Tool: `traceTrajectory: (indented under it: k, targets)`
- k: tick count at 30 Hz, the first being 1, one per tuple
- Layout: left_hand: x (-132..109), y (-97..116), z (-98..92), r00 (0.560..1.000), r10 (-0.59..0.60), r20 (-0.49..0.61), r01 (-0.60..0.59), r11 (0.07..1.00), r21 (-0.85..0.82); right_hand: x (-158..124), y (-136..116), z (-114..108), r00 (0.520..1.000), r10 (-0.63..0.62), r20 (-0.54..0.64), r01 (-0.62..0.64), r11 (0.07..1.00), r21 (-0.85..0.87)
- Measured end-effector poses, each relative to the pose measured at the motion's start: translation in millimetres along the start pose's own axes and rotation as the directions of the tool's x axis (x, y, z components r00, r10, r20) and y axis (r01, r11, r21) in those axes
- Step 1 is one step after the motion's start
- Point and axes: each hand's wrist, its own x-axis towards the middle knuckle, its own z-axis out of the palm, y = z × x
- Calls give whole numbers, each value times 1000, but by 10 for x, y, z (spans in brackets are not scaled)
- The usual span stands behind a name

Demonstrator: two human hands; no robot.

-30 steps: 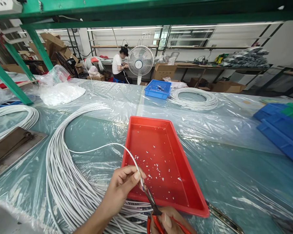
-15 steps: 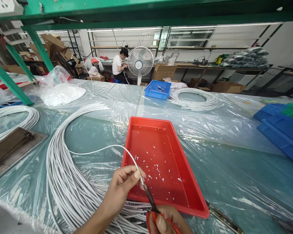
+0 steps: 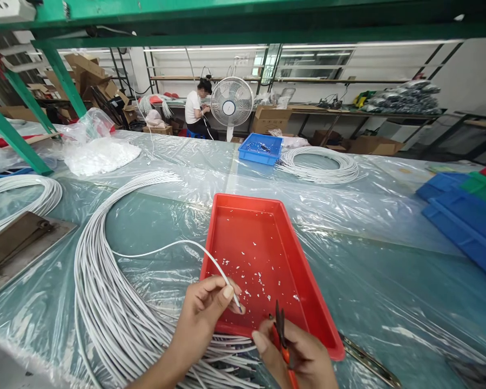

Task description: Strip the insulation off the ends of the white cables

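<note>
Over the near end of the red tray (image 3: 247, 210), my left hand (image 3: 204, 308) pinches a white cable (image 3: 213, 260) close to its tip, where a dark end shows. That cable curves back to a thick bundle of white cables (image 3: 101, 270) on the left. My right hand (image 3: 303, 351) grips scissors (image 3: 282, 329) with orange-red handles, their dark blades pointing up and slightly parted. The blades stand to the right of the cable tip, apart from it. Small white scraps (image 3: 259, 278) lie scattered in the tray.
A metal strip (image 3: 370, 359) lies right of the tray. Farther back are a blue tray (image 3: 261, 148) and another cable coil (image 3: 319, 165). Blue bins (image 3: 465, 221) stand at the right, a metal plate (image 3: 20, 248) at the left. A person (image 3: 196, 111) sits beyond, beside a fan (image 3: 231, 102).
My right hand has drawn the scissors away from the cable tip to the right and turned the blades upward. My left hand keeps its pinch on the cable almost in place.
</note>
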Motion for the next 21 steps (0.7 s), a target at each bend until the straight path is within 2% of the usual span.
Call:
traceTrajectory:
  k: [3,6,10,16,21]
  targets:
    - [-26,32,20,997,74,-18,-71,992,101,82,-96,-15,981,-178,-81,169,979,-111]
    - [-35,37,32,993,121,-12,-118,983,140,129,-137,-6,968,-245,-54,235,962,-139]
    - [-52,18,36,983,186,-3,-183,969,168,144,-115,24,969,-246,-17,240,958,-157]
    - [-93,-1,30,973,231,16,-228,941,249,156,-119,62,976,-206,-73,198,975,-102]
    - [-81,2,30,965,263,23,-258,919,298,171,-134,61,980,-187,-71,180,980,-86]
